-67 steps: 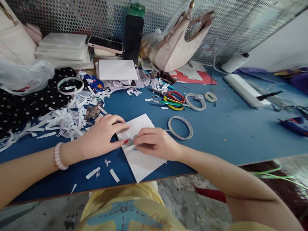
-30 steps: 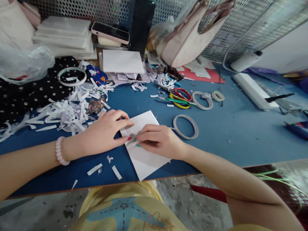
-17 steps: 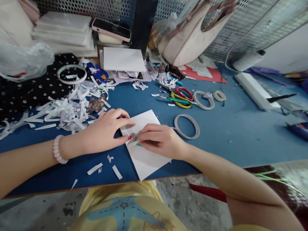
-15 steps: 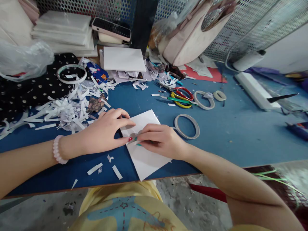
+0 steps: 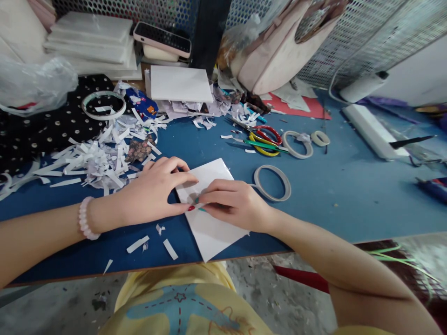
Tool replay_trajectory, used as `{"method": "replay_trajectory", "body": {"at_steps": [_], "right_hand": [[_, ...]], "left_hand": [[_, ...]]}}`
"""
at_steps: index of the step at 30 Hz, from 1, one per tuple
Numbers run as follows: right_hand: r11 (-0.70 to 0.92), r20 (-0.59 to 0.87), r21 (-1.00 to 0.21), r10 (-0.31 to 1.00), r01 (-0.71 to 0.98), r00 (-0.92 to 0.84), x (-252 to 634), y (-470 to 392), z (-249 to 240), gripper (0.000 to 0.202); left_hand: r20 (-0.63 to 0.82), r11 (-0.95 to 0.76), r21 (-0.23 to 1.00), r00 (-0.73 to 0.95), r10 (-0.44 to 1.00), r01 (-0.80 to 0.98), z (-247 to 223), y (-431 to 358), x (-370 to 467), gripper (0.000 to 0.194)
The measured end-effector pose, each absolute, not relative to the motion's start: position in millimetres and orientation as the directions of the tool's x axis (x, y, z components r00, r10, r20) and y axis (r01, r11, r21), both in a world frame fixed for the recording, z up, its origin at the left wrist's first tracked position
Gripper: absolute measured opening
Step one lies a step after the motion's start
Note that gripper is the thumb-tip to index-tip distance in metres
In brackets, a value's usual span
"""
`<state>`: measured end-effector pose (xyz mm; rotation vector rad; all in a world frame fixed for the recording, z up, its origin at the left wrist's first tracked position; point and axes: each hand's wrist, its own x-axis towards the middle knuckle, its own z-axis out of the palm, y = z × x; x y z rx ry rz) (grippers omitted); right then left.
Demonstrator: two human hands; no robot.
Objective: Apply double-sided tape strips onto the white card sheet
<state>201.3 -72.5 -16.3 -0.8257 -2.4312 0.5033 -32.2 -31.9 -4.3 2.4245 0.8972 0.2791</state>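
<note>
A white card or stack of paper lies slanted at the table's front edge. Over its left edge rests my left hand, fingers spread, the thumb pressing by a narrow strip. My right hand is closed in a pinch above the middle of the card, its fingertips on that pale strip of tape. To the right of this hand lies a tape roll, a short tail of tape running from it behind my knuckles. My right palm hides part of the card.
Paper scraps are heaped at the left. Behind lie scissors, a second tape roll and a white pad. A long white box sits at the right, and a handbag leans on the mesh.
Hardly anything differs. Both hands keep their places on the card, and the whole view has shifted very slightly.
</note>
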Motion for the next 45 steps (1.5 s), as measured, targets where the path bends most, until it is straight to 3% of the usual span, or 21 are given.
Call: {"method": "replay_trajectory", "body": {"at_steps": [7,14,23,33,36,38,41,45], "right_hand": [[0.754,0.360,-0.474,0.637,0.455,-0.681,201.1,-73.0,-16.9,0.015],[0.862,0.410,-0.261,0.507,0.435,-0.758,203.8,-71.4,-14.9,0.024],[0.874,0.384,-0.207,0.486,0.439,-0.785,204.7,-70.3,-11.1,0.025],[0.619,0.445,-0.308,0.765,0.723,-0.465,211.2,-74.9,0.6,0.023],[0.525,0.363,-0.393,0.843,0.755,-0.397,226.2,-62.4,7.4,0.021],[0.521,0.227,-0.456,0.852,0.721,-0.472,238.1,-52.2,12.0,0.015],[0.584,0.058,-0.510,0.755,0.631,-0.653,251.1,-41.3,16.6,0.012],[0.615,-0.037,-0.534,0.668,0.580,-0.743,254.7,-37.7,17.0,0.014]], "left_hand": [[0.039,-0.654,0.553,0.768,0.640,0.517,-7.2,-30.1,-34.4,0.035],[-0.010,-0.610,0.583,0.756,0.654,0.536,-4.4,-26.1,-32.7,0.031],[0.020,-0.642,0.566,0.770,0.637,0.517,-8.2,-25.2,-35.7,0.032],[0.003,-0.634,0.560,0.765,0.645,0.533,-6.5,-26.1,-34.8,0.030],[0.009,-0.645,0.550,0.768,0.640,0.531,-7.0,-25.4,-36.1,0.029],[0.003,-0.646,0.540,0.767,0.642,0.539,-6.5,-25.4,-36.5,0.028],[-0.004,-0.650,0.512,0.758,0.652,0.562,-4.1,-28.8,-36.1,0.027],[0.043,-0.707,0.424,0.767,0.640,0.566,0.4,-39.1,-35.5,0.024]]}}
